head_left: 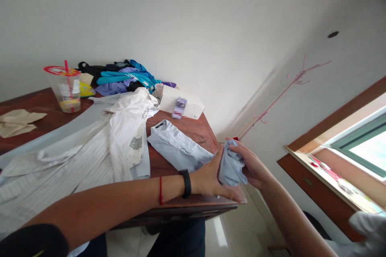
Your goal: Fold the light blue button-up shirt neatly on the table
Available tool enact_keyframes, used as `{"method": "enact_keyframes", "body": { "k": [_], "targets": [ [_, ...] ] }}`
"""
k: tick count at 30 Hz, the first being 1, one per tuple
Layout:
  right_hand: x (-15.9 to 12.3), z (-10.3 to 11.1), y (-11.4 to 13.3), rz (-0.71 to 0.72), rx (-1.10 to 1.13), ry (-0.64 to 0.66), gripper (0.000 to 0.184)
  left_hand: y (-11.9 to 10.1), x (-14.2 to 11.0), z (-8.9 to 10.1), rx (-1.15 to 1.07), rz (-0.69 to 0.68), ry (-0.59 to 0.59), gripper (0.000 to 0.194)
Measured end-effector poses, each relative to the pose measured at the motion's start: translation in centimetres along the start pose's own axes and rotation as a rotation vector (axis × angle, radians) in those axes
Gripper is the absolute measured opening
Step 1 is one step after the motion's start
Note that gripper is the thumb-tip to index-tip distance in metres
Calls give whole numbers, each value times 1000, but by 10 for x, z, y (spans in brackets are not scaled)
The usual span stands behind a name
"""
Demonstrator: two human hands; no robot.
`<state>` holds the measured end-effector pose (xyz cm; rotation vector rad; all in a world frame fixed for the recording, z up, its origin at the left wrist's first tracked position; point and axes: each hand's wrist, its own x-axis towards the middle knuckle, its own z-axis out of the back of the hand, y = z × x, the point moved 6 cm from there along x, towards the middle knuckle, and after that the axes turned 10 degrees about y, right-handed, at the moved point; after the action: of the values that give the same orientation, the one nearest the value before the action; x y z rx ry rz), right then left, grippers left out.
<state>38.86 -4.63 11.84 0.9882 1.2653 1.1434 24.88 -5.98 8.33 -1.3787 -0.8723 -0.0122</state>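
A light blue shirt (181, 148) lies folded long and narrow across the right part of the table. Its collar, with a dark label, points to the far left, and its near right end is bunched up between my hands. My left hand (208, 178) is closed around the left side of this bunch, with thumb and fingers on either side. From the right, my right hand (251, 164) grips the bunch with its fingers bent over the top. To the left, a white striped shirt (120, 124) is spread loosely over a pale grey-blue cloth (146, 164).
Beyond the shirts lie a clothes heap (126, 76) and a white box (193, 106). A plastic cup with straw (69, 92) stands near a crumpled napkin (21, 120). The wooden table (199, 128) ends just past my hands; a pink coat rack (277, 100) stands beyond.
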Motion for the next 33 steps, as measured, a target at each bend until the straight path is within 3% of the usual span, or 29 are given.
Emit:
{"method": "enact_keyframes", "body": {
  "k": [3,6,9,11,14,21,25,29,31,33],
  "targets": [
    [20,-16,-3,-31,-36,128,55,9,3,9,-85,-23,-188,99],
    [39,-6,-7,33,-163,86,63,48,-8,36,-363,289,-460,52],
    [59,20,-11,260,-417,-54,62,73,-28,59,-566,546,-577,24],
    [75,31,-26,301,-505,-25,59,76,-41,74,-586,584,-590,22],
    [105,34,-56,240,-544,91,55,74,-66,90,-587,658,-630,21],
    [154,0,-75,177,-655,316,47,51,-88,121,-417,672,-685,32],
    [165,-14,-79,16,-601,452,45,43,-90,134,-281,764,-630,27],
    [165,-15,-90,-191,-585,531,42,39,-90,146,-16,871,-476,34],
    [165,-12,-89,-115,-571,493,43,35,-87,153,103,869,-416,34],
    [166,-6,-84,51,-528,386,45,30,-83,162,201,827,-403,28]
  ]
}}
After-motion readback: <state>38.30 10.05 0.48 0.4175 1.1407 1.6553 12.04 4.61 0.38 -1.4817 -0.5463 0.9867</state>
